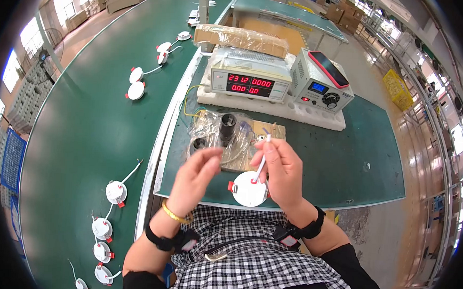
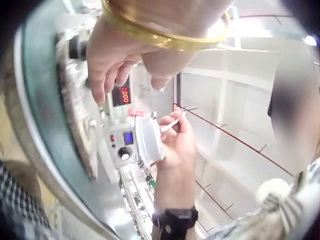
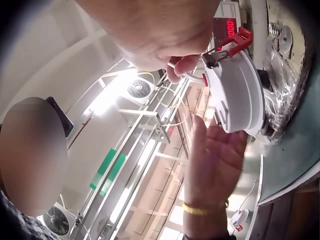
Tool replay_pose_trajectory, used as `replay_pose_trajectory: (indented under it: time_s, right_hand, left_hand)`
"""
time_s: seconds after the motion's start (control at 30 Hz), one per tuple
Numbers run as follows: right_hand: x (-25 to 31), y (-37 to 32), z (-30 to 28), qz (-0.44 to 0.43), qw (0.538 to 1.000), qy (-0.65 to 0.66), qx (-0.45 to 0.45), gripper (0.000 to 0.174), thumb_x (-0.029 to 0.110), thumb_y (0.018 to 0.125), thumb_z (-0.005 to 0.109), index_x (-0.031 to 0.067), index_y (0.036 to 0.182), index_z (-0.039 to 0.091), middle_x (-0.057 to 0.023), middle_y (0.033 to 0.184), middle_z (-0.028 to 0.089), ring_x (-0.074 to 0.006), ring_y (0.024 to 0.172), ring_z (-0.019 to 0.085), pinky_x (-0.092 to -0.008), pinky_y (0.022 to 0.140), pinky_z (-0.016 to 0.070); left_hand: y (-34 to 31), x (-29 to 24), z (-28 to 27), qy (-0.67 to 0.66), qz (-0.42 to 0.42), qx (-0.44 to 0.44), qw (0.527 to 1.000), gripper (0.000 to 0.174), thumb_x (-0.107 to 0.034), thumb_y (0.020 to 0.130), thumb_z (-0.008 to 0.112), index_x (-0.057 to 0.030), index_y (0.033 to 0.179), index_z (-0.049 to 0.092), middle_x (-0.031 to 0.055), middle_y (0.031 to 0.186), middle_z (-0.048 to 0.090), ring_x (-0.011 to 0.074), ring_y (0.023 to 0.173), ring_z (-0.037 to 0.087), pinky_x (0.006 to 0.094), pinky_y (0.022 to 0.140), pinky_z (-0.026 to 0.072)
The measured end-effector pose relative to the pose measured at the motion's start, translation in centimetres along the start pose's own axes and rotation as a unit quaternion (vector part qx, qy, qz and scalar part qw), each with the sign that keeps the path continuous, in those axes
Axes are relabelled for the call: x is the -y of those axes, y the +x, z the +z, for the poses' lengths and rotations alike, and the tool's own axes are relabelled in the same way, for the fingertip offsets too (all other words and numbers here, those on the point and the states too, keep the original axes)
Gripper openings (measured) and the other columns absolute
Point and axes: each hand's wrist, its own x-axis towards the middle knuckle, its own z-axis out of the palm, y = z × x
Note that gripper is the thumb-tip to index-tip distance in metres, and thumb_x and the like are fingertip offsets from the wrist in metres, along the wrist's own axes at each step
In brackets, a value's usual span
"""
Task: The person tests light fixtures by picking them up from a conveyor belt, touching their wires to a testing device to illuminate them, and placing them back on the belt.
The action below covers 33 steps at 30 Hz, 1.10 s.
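Glowing red on the bench meter (image 1: 250, 83) are 231.2, 0.00 and 0.000; the knobbed box (image 1: 321, 86) beside it has a small blue screen I cannot read. Over the near edge of the green mat (image 1: 345, 149) the raised right hand (image 1: 283, 171) curls around one white downlight (image 1: 247, 192) with red clips, pinching its lead (image 1: 263, 159) upright. The left hand (image 1: 194, 176) hovers just beside it, fingers loose, holding nothing. Two black sockets (image 1: 227, 126) stand behind; five more lamps (image 1: 116, 192) lie on the belt (image 1: 87, 128) by the left elbow.
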Motion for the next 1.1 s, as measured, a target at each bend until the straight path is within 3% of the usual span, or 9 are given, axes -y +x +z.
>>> replay_pose_trajectory:
  time_s: [0.03, 0.13, 0.23, 0.43, 0.63, 0.7, 0.8, 0.93, 1.1]
  right_hand:
    - [-0.1, 0.2, -0.4, -0.023, 0.999, 0.009, -0.031, 0.023, 0.017, 0.1, 0.043, -0.0006, 0.102, 0.058, -0.0042, 0.074, 0.061, -0.002, 0.049, 0.046, -0.0163, 0.046, 0.0393]
    - [-0.6, 0.5, -1.0, -0.051, 0.995, 0.013, -0.083, 0.025, 0.019, 0.1, 0.042, -0.0014, 0.101, 0.057, -0.0058, 0.075, 0.061, -0.0032, 0.047, 0.046, -0.0166, 0.045, 0.0381]
    - [-1.0, 0.6, -1.3, -0.057, 0.993, -0.005, -0.104, 0.025, 0.019, 0.1, 0.043, -0.0016, 0.102, 0.057, -0.0059, 0.075, 0.062, -0.0035, 0.047, 0.047, -0.0167, 0.046, 0.0383]
    - [-1.1, 0.3, -2.9, -0.016, 0.991, -0.064, -0.12, 0.022, 0.017, 0.098, 0.048, -0.0021, 0.102, 0.059, -0.0044, 0.074, 0.062, -0.0027, 0.048, 0.047, -0.0164, 0.047, 0.0389]
    - [-3.3, 1.0, -5.5, -0.028, 0.963, -0.244, -0.111, 0.018, 0.013, 0.093, 0.053, -0.0021, 0.091, 0.063, -0.0022, 0.06, 0.057, -0.0035, 0.052, 0.05, -0.0232, 0.047, 0.0396]
    - [-4.5, 1.4, -6.1, 0.02, 0.926, -0.366, -0.091, 0.02, 0.016, 0.088, 0.055, 0.0004, 0.077, 0.06, -0.0157, 0.063, 0.06, -0.0303, 0.053, 0.057, -0.0365, 0.052, 0.0449]
    - [-5.8, 2.0, -6.4, 0.054, 0.891, -0.446, -0.056, 0.023, 0.019, 0.085, 0.055, 0.0013, 0.072, 0.06, -0.0199, 0.07, 0.061, -0.0395, 0.062, 0.058, -0.0429, 0.056, 0.0469]
    - [-6.6, 3.2, -6.4, 0.094, 0.831, -0.549, 0.004, 0.025, 0.023, 0.082, 0.052, 0.0034, 0.076, 0.065, -0.0194, 0.074, 0.064, -0.0387, 0.071, 0.063, -0.0464, 0.068, 0.0509]
    - [-6.9, 4.7, -6.3, 0.108, 0.8, -0.588, 0.046, 0.025, 0.023, 0.08, 0.052, 0.0036, 0.075, 0.067, -0.0193, 0.074, 0.064, -0.0383, 0.072, 0.063, -0.0474, 0.069, 0.0504]
  left_hand:
    - [-0.9, 1.3, 0.3, -0.055, -0.047, 0.03, 0.997, 0.037, -0.018, 0.097, 0.049, 0.0017, 0.128, 0.048, 0.0122, 0.125, 0.054, 0.0206, 0.114, 0.053, 0.0334, 0.092, 0.0484]
    - [-2.6, 3.7, 2.6, -0.227, -0.159, 0.111, 0.954, 0.047, -0.019, 0.095, 0.053, 0.0048, 0.133, 0.039, 0.0117, 0.126, 0.052, 0.0205, 0.116, 0.053, 0.0341, 0.095, 0.0476]
    - [-2.5, 4.0, 5.4, -0.269, -0.166, 0.137, 0.939, 0.049, -0.008, 0.09, 0.06, 0.0052, 0.132, 0.038, 0.0127, 0.124, 0.053, 0.0177, 0.113, 0.054, 0.0306, 0.093, 0.0487]
    - [-1.2, 4.5, 7.6, -0.203, -0.147, 0.12, 0.961, 0.038, -0.011, 0.091, 0.061, 0.0056, 0.121, 0.045, 0.0119, 0.111, 0.06, 0.015, 0.098, 0.062, 0.0263, 0.082, 0.0532]
    - [-0.9, 5.7, 8.2, -0.171, -0.172, 0.164, 0.956, 0.035, -0.013, 0.092, 0.059, 0.0059, 0.119, 0.046, 0.0113, 0.108, 0.061, 0.015, 0.093, 0.064, 0.0268, 0.079, 0.0557]
    - [-0.7, 6.4, 8.3, -0.194, -0.181, 0.178, 0.948, 0.035, -0.014, 0.093, 0.058, 0.0053, 0.119, 0.046, 0.0098, 0.11, 0.06, 0.0151, 0.097, 0.062, 0.0271, 0.081, 0.0554]
    - [-0.4, 7.3, 8.5, -0.223, -0.2, 0.177, 0.937, 0.036, -0.013, 0.093, 0.058, 0.0045, 0.121, 0.045, 0.009, 0.113, 0.059, 0.0149, 0.102, 0.06, 0.0275, 0.084, 0.0546]
    - [-0.2, 7.2, 8.5, -0.308, -0.243, 0.176, 0.903, 0.038, -0.013, 0.094, 0.056, 0.0038, 0.125, 0.042, 0.0101, 0.118, 0.056, 0.0176, 0.106, 0.059, 0.0304, 0.089, 0.0532]
    - [0.1, 7.3, 8.8, -0.397, -0.271, 0.179, 0.858, 0.041, -0.014, 0.096, 0.052, 0.0041, 0.13, 0.039, 0.0118, 0.125, 0.053, 0.0195, 0.113, 0.055, 0.0323, 0.098, 0.0469]
